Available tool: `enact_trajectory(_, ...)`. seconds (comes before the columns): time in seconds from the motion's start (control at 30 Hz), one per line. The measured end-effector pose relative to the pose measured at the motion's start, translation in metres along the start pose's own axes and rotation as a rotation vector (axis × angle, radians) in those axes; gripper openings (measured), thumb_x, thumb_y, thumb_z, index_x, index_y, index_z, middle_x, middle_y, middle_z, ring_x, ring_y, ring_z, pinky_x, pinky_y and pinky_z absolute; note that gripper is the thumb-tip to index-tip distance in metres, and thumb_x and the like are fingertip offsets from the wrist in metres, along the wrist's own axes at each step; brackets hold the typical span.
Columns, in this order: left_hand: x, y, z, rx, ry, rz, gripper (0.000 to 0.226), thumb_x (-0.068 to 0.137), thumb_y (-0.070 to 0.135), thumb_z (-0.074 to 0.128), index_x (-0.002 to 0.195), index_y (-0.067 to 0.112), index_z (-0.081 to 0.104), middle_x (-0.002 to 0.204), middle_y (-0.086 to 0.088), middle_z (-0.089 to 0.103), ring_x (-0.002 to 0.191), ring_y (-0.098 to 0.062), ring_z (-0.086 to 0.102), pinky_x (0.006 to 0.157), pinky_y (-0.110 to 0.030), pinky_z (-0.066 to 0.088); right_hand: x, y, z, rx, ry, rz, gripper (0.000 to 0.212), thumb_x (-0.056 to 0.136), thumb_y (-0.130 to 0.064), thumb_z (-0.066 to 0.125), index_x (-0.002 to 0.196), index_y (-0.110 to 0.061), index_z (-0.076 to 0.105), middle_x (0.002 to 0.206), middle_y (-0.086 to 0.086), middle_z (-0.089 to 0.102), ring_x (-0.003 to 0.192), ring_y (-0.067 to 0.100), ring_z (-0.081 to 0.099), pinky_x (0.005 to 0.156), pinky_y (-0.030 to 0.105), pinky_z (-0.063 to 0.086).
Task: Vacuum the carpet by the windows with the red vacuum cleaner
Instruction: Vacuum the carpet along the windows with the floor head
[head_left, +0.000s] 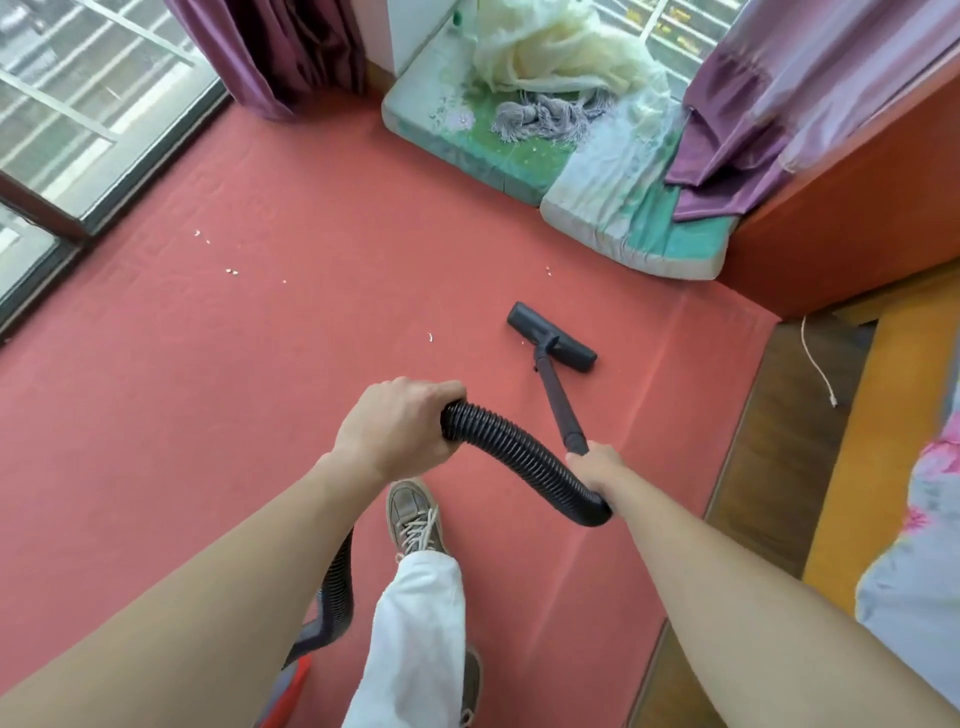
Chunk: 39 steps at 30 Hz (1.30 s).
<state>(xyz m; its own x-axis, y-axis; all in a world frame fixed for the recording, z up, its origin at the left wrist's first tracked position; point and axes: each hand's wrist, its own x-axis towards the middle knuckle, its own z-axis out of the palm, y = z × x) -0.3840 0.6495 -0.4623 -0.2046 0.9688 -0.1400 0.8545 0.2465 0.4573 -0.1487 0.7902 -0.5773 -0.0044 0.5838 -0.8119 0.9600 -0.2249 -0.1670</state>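
We grip the black hose with our left hand, fingers curled over its ribbed bend, probably to lift the slack clear of our feet. Our right hand wraps around the top of the tube where the hose joins, which lets us steer. The floor head sits flat on the red carpet at one o'clock from our hands, near the green cushions at twelve. The red vacuum cleaner shows only as a sliver at seven o'clock, the hose trailing down to it. White crumbs lie scattered at ten and eleven o'clock, toward the windows. We judge that this stretch needs the head next.
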Motion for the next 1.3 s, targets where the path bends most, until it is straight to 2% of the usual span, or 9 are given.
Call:
enact_trajectory(0.1,0.029,-0.015,-0.005,0.0,0.057,-0.049,0.011,0.075,0.026,0.064,0.078,0.022,0.054,0.059,0.005,0.056,0.054,-0.031,0.053,0.049,-0.032,0.04,0.046,-0.051,-0.036,-0.103,0.073,0.031,0.043,0.094,-0.029,0.049,0.13,-0.007,0.057,0.121,0.016,0.064,0.103,0.033,0.061,0.084,0.03,0.046)
enact_trajectory(0.23,0.056,-0.033,-0.016,-0.045,0.035,-0.105,0.01,0.074,0.027,0.061,0.079,0.022,0.054,0.062,0.005,0.057,0.058,-0.031,0.054,0.052,-0.035,0.046,0.059,-0.087,-0.055,-0.217,0.049,0.035,0.043,0.095,-0.023,0.045,0.131,-0.003,0.054,0.113,0.015,0.062,0.086,0.031,0.052,0.074,0.029,0.04)
enact_trajectory(0.4,0.071,-0.04,-0.023,-0.073,-0.124,-0.12,0.01,0.071,0.026,0.06,0.08,0.023,0.056,0.063,0.006,0.059,0.062,-0.03,0.057,0.054,-0.034,0.045,0.009,-0.065,-0.032,-0.167,-0.069,0.001,0.039,0.095,-0.02,0.045,0.132,-0.009,0.052,0.116,0.014,0.063,0.098,0.032,0.06,0.077,0.027,0.042)
enact_trajectory(0.53,0.08,-0.034,-0.018,-0.06,-0.267,-0.05,0.01,0.071,0.029,0.056,0.08,0.024,0.055,0.061,0.008,0.055,0.061,-0.026,0.057,0.056,-0.036,0.05,-0.048,-0.038,-0.02,-0.05,-0.181,-0.011,0.033,0.095,-0.023,0.045,0.127,-0.023,0.054,0.094,0.002,0.064,0.083,0.025,0.06,0.073,0.027,0.044)
enact_trajectory(0.6,0.087,-0.027,-0.015,-0.05,-0.29,-0.045,0.009,0.072,0.028,0.055,0.08,0.024,0.055,0.062,0.009,0.054,0.062,-0.025,0.058,0.057,-0.036,0.05,-0.048,-0.036,-0.027,-0.064,-0.206,0.005,0.035,0.095,-0.024,0.043,0.128,-0.026,0.052,0.1,0.003,0.066,0.089,0.026,0.062,0.077,0.029,0.048)
enact_trajectory(0.8,0.113,-0.023,-0.016,-0.072,-0.048,-0.203,0.009,0.074,0.024,0.062,0.081,0.022,0.055,0.063,0.004,0.06,0.063,-0.034,0.059,0.055,-0.036,0.047,0.067,-0.09,-0.083,-0.251,-0.041,-0.011,0.043,0.097,-0.028,0.047,0.135,-0.01,0.051,0.129,0.016,0.06,0.116,0.035,0.058,0.092,0.033,0.045)
enact_trajectory(1.0,0.132,-0.003,-0.017,-0.098,0.077,-0.205,0.011,0.074,0.029,0.056,0.082,0.022,0.054,0.061,0.002,0.059,0.059,-0.035,0.055,0.053,-0.037,0.047,0.123,-0.129,-0.134,-0.387,0.026,-0.006,0.048,0.092,-0.032,0.05,0.129,-0.002,0.054,0.124,0.017,0.062,0.108,0.034,0.061,0.08,0.03,0.043)
enact_trajectory(1.1,0.129,0.0,-0.015,-0.124,0.015,-0.186,0.01,0.072,0.027,0.06,0.078,0.023,0.054,0.059,0.004,0.057,0.06,-0.034,0.056,0.053,-0.036,0.047,0.086,-0.104,-0.124,-0.401,-0.026,-0.018,0.044,0.093,-0.028,0.048,0.132,-0.008,0.052,0.126,0.016,0.061,0.112,0.034,0.059,0.087,0.03,0.044)
enact_trajectory(1.3,0.117,0.003,-0.008,-0.058,-0.24,-0.078,0.01,0.072,0.03,0.056,0.078,0.024,0.051,0.06,0.01,0.048,0.065,-0.027,0.058,0.056,-0.033,0.044,-0.005,-0.028,-0.066,-0.207,-0.207,0.004,0.044,0.096,-0.024,0.044,0.14,-0.021,0.044,0.118,0.009,0.066,0.104,0.03,0.062,0.081,0.03,0.045)
